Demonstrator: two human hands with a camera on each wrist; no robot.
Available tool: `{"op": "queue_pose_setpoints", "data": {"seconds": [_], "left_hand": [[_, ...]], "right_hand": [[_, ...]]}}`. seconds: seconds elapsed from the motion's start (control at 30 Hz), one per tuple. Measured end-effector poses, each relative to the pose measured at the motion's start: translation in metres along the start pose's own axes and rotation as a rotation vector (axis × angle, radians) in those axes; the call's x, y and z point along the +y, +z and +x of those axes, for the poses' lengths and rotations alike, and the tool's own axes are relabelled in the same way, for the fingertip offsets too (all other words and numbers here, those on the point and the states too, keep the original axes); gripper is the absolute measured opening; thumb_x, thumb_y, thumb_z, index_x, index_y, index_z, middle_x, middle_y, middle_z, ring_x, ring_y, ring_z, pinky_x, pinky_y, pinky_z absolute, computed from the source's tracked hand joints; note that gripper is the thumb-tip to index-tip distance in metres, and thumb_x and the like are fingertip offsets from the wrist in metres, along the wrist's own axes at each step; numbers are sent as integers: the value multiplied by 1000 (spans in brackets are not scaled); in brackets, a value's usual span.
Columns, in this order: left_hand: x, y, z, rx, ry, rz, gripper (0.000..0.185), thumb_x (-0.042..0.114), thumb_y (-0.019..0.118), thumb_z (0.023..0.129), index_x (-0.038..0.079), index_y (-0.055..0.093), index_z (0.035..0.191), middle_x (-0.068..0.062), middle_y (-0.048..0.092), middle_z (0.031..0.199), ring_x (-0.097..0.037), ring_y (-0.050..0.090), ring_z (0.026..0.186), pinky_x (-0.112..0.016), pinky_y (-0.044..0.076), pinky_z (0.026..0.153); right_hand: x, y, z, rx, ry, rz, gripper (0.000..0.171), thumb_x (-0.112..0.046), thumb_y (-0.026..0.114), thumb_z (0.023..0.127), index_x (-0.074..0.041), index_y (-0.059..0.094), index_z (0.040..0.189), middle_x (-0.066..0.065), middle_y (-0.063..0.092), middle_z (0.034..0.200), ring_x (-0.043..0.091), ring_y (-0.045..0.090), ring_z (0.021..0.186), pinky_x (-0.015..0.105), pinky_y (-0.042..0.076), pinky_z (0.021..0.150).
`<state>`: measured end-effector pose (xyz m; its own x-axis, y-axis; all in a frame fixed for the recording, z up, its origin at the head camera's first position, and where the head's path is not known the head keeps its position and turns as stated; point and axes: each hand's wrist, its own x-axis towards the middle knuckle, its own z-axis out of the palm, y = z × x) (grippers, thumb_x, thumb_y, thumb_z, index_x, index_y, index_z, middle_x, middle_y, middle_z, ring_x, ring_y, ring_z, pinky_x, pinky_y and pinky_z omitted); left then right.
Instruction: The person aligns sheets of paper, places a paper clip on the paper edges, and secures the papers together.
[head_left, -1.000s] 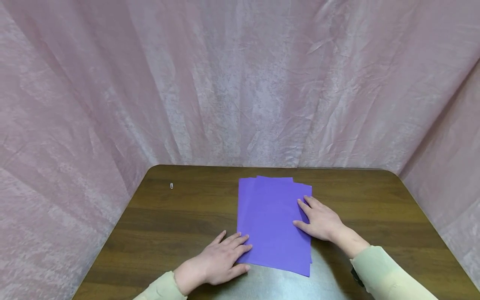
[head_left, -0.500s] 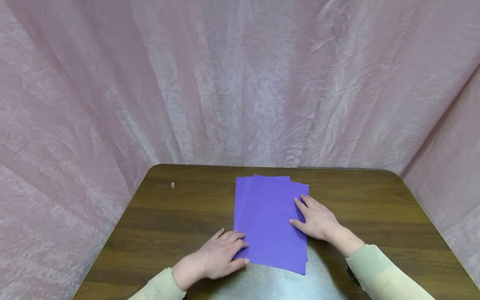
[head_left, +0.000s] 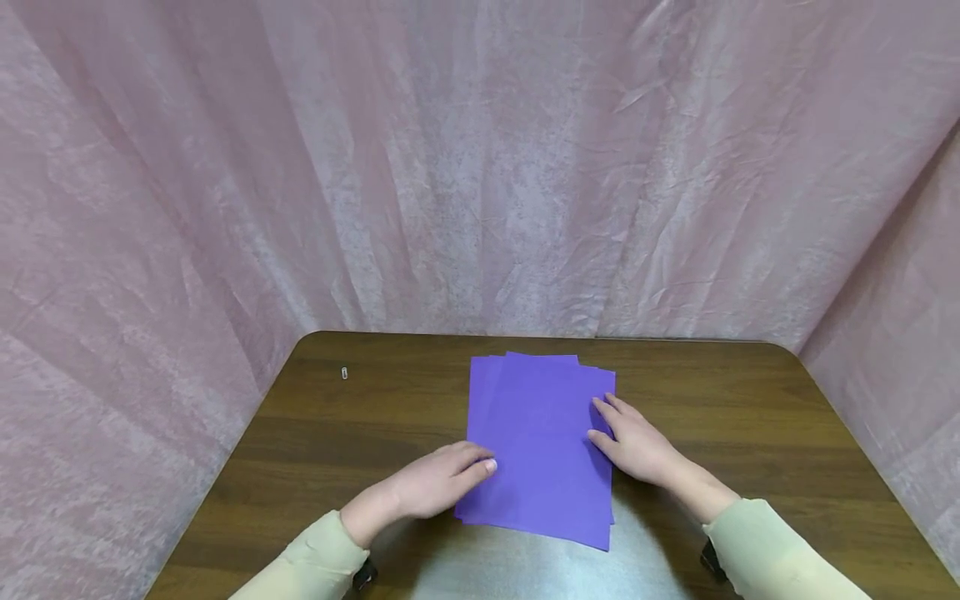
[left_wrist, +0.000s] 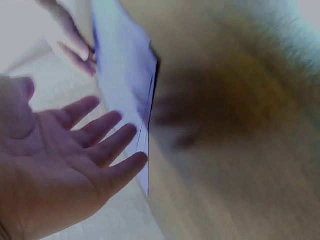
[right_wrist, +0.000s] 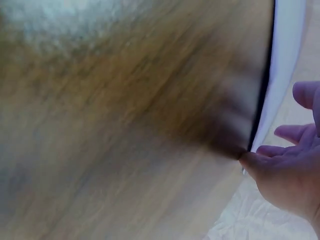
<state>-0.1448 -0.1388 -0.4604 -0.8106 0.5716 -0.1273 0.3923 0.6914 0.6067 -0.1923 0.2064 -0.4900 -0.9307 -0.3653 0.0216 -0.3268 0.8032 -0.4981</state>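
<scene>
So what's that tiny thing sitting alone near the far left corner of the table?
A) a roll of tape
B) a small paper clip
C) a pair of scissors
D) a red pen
B: a small paper clip lies alone on the wooden table, well away from the purple paper sheets that the left hand and right hand touch.

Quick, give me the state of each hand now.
Left hand: open, fingers straight against the left edge of the purple paper stack.
Right hand: open, resting flat on the stack's right edge.
</scene>
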Motion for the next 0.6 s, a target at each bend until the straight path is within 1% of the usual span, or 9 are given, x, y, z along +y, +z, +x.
{"op": "queue_pose_setpoints", "data": {"seconds": [0.07, 0.13, 0.17, 0.23, 0.3, 0.4, 0.43, 0.5, 0.6], "left_hand": [[-4, -7, 3, 53, -49, -142, 60, 48, 35, 111, 3, 56, 144, -12, 56, 145, -29, 47, 138, -48, 36, 115], [-8, -12, 7, 99, -91, -269, 62, 47, 35, 111, -1, 50, 148, -17, 50, 151, -33, 41, 143, -50, 31, 118], [-10, -14, 8, 117, -112, -331, 64, 47, 35, 111, -2, 46, 150, -18, 47, 153, -34, 38, 145, -50, 29, 119], [-14, -16, 10, 148, -168, -458, 68, 49, 34, 111, -4, 41, 153, -20, 43, 156, -36, 37, 146, -52, 26, 120], [-17, -17, 11, 160, -209, -586, 69, 49, 33, 111, -5, 37, 154, -23, 40, 158, -39, 35, 146, -54, 26, 120], [-19, -18, 12, 167, -271, -764, 74, 51, 33, 110, -7, 30, 157, -28, 36, 158, -45, 35, 144, -58, 27, 118], [-20, -19, 12, 163, -282, -811, 75, 51, 33, 110, -7, 27, 157, -30, 34, 158, -46, 34, 145, -58, 27, 118], [-23, -21, 13, 156, -300, -894, 79, 54, 33, 109, -7, 22, 158, -33, 30, 159, -48, 30, 146, -59, 25, 118], [-26, -25, 12, 143, -319, -988, 84, 59, 33, 108, -5, 16, 160, -34, 25, 160, -49, 27, 147, -60, 22, 119]], "right_hand": [[0, -4, -2, 6, 20, 83, 61, -22, 59, 105, 12, 38, 151, 37, 34, 155, 52, 30, 144, 63, 28, 115], [-1, -8, -4, 2, 58, 185, 62, -21, 56, 106, 14, 33, 152, 37, 35, 154, 51, 32, 143, 63, 29, 115], [-1, -11, -4, -1, 87, 243, 63, -21, 55, 107, 15, 30, 153, 38, 35, 153, 51, 33, 143, 62, 29, 115], [-1, -16, -6, -5, 154, 358, 67, -26, 52, 108, 15, 26, 154, 37, 35, 153, 49, 34, 143, 60, 30, 115], [0, -21, -8, -23, 222, 487, 72, -33, 49, 109, 14, 21, 155, 37, 32, 155, 48, 33, 144, 58, 30, 116], [0, -27, -9, -38, 308, 668, 75, -36, 46, 110, 15, 16, 156, 36, 29, 157, 47, 32, 145, 55, 30, 117], [0, -30, -10, -45, 330, 724, 75, -37, 45, 111, 15, 14, 156, 36, 26, 158, 47, 32, 145, 55, 30, 118], [-1, -33, -12, -47, 362, 815, 74, -36, 42, 111, 16, 12, 156, 38, 27, 156, 49, 35, 142, 53, 33, 117], [-2, -40, -15, -55, 386, 918, 75, -36, 39, 112, 18, 9, 155, 41, 26, 155, 50, 34, 142, 52, 34, 116]]}}
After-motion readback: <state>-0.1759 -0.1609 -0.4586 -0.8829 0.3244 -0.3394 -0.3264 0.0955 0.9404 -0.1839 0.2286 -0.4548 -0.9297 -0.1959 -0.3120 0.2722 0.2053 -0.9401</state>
